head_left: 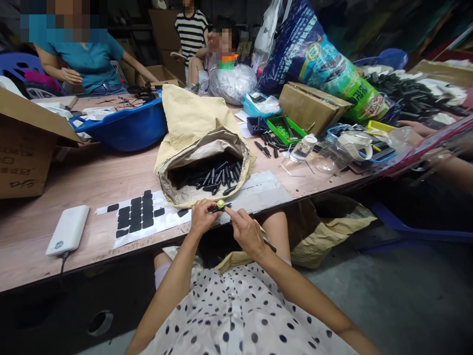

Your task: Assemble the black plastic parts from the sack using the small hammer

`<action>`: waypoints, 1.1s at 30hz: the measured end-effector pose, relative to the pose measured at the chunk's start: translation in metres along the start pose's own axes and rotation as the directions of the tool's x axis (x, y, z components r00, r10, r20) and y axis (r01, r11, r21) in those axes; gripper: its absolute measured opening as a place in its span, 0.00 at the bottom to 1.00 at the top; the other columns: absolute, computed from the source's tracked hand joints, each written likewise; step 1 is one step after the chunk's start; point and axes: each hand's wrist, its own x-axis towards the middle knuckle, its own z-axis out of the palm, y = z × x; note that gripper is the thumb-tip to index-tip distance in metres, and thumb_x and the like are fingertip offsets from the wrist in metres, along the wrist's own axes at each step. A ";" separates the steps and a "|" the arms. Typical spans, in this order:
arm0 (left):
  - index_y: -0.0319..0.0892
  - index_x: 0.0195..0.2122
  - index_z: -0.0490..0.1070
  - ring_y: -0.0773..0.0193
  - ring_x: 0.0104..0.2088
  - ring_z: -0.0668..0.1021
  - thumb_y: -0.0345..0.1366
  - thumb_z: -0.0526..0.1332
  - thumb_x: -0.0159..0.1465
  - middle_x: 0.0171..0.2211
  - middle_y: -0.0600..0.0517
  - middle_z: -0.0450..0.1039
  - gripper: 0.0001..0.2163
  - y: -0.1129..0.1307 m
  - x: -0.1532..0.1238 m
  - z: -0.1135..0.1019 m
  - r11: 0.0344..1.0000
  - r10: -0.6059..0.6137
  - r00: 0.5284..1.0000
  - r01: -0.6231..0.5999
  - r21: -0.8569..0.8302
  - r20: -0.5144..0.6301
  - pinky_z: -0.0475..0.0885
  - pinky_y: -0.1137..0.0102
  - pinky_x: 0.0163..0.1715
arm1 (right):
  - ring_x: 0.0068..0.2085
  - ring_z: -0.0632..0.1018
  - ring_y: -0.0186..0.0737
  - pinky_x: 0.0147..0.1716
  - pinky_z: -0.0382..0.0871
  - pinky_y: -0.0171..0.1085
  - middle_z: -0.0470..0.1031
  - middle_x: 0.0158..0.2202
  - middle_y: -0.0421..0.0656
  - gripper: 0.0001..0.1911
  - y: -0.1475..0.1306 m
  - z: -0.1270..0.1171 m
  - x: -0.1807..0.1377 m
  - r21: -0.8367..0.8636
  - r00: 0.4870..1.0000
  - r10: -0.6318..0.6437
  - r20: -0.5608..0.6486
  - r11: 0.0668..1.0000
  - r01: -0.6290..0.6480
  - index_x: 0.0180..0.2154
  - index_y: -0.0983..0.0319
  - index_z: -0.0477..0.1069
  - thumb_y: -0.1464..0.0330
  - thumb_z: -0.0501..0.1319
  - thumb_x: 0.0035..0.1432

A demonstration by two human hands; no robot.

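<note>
Just on my side of the sack [199,111], I hold a thin dark part [227,205], roughly level, a round yellow-green piece [220,203] overlapping it.

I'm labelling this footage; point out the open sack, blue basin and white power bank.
Open sack [195,149], head view: inner lining.
Blue basin [127,129], head view: outer wall.
White power bank [69,229], head view: middle of top face.

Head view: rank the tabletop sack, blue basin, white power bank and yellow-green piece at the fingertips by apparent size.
Largest first:
tabletop sack
blue basin
white power bank
yellow-green piece
</note>
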 end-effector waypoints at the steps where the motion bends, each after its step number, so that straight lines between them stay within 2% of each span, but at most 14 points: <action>1: 0.48 0.33 0.80 0.58 0.39 0.77 0.30 0.70 0.53 0.33 0.54 0.79 0.07 0.000 0.000 0.000 1.000 0.002 1.000 -0.002 -0.005 -0.001 0.69 0.62 0.44 | 0.33 0.77 0.37 0.30 0.69 0.30 0.75 0.35 0.43 0.25 0.000 -0.002 0.001 0.004 1.000 0.010 -0.016 1.000 -0.010 0.60 0.49 0.73 0.71 0.49 0.68; 4: 0.48 0.33 0.80 0.58 0.39 0.77 0.29 0.70 0.53 0.34 0.54 0.79 0.08 -0.001 0.000 -0.001 1.000 0.004 1.000 -0.004 -0.008 -0.001 0.69 0.62 0.44 | 0.35 0.78 0.38 0.32 0.70 0.30 0.75 0.36 0.44 0.26 0.001 -0.006 0.003 0.010 0.998 0.026 -0.060 1.000 -0.025 0.61 0.50 0.71 0.71 0.48 0.69; 10: 0.49 0.33 0.80 0.56 0.40 0.76 0.30 0.70 0.53 0.35 0.53 0.80 0.08 -0.003 0.001 -0.001 1.000 0.011 1.000 -0.011 0.015 -0.002 0.69 0.61 0.44 | 0.33 0.77 0.37 0.32 0.70 0.30 0.76 0.36 0.42 0.25 0.002 -0.004 0.001 0.003 0.998 0.054 -0.014 0.999 -0.054 0.60 0.48 0.72 0.71 0.52 0.67; 13: 0.49 0.33 0.80 0.56 0.40 0.76 0.31 0.69 0.53 0.34 0.53 0.79 0.07 -0.002 0.000 -0.003 0.999 0.018 1.000 -0.018 0.030 0.000 0.69 0.62 0.43 | 0.39 0.78 0.39 0.38 0.71 0.32 0.76 0.41 0.44 0.24 0.012 -0.011 0.008 0.019 0.988 0.118 -0.101 0.993 -0.117 0.60 0.50 0.73 0.70 0.50 0.68; 17: 0.48 0.35 0.79 0.56 0.39 0.76 0.32 0.70 0.53 0.33 0.53 0.77 0.08 0.000 -0.002 -0.004 0.998 0.037 0.999 -0.037 0.055 -0.002 0.68 0.62 0.43 | 0.43 0.76 0.43 0.40 0.69 0.35 0.75 0.45 0.47 0.23 0.048 -0.029 0.039 -0.032 0.921 0.324 -0.217 0.941 -0.338 0.59 0.54 0.73 0.68 0.49 0.69; 20: 0.49 0.36 0.79 0.56 0.38 0.75 0.34 0.69 0.55 0.33 0.52 0.77 0.07 -0.001 -0.003 -0.003 0.995 0.067 0.998 -0.066 0.076 -0.007 0.68 0.63 0.41 | 0.44 0.74 0.46 0.40 0.67 0.38 0.74 0.44 0.50 0.22 0.080 -0.034 0.065 -0.112 0.845 0.485 -0.224 0.849 -0.517 0.56 0.57 0.75 0.71 0.52 0.66; 22: 0.49 0.36 0.80 0.56 0.38 0.75 0.35 0.68 0.57 0.33 0.52 0.77 0.06 -0.004 -0.002 -0.002 0.993 0.082 0.997 -0.081 0.083 -0.004 0.68 0.63 0.41 | 0.46 0.72 0.49 0.41 0.65 0.41 0.74 0.43 0.51 0.21 0.095 -0.031 0.078 -0.154 0.808 0.548 -0.216 0.798 -0.583 0.54 0.57 0.77 0.72 0.53 0.65; 27: 0.48 0.37 0.79 0.56 0.40 0.75 0.37 0.65 0.60 0.35 0.51 0.77 0.05 -0.009 -0.005 -0.007 0.987 0.157 0.987 -0.158 0.040 0.029 0.69 0.61 0.44 | 0.47 0.69 0.52 0.43 0.61 0.45 0.72 0.44 0.54 0.22 0.104 -0.013 0.085 -0.176 0.797 0.540 -0.271 0.786 -0.593 0.54 0.59 0.76 0.72 0.51 0.65; 30: 0.47 0.37 0.79 0.55 0.42 0.75 0.37 0.65 0.60 0.38 0.49 0.76 0.05 -0.009 -0.016 -0.011 0.958 0.286 0.954 -0.288 0.006 0.083 0.69 0.59 0.47 | 0.47 0.69 0.53 0.43 0.61 0.45 0.71 0.45 0.55 0.22 0.101 -0.010 0.083 -0.180 0.800 0.534 -0.274 0.788 -0.588 0.55 0.59 0.75 0.71 0.50 0.66; 33: 0.48 0.36 0.79 0.52 0.47 0.75 0.37 0.67 0.57 0.45 0.47 0.76 0.06 -0.007 -0.032 -0.011 0.921 0.376 0.914 -0.386 0.045 0.153 0.68 0.57 0.50 | 0.48 0.69 0.53 0.43 0.60 0.45 0.71 0.46 0.55 0.22 0.099 -0.012 0.083 -0.188 0.802 0.537 -0.263 0.787 -0.588 0.55 0.59 0.75 0.71 0.49 0.67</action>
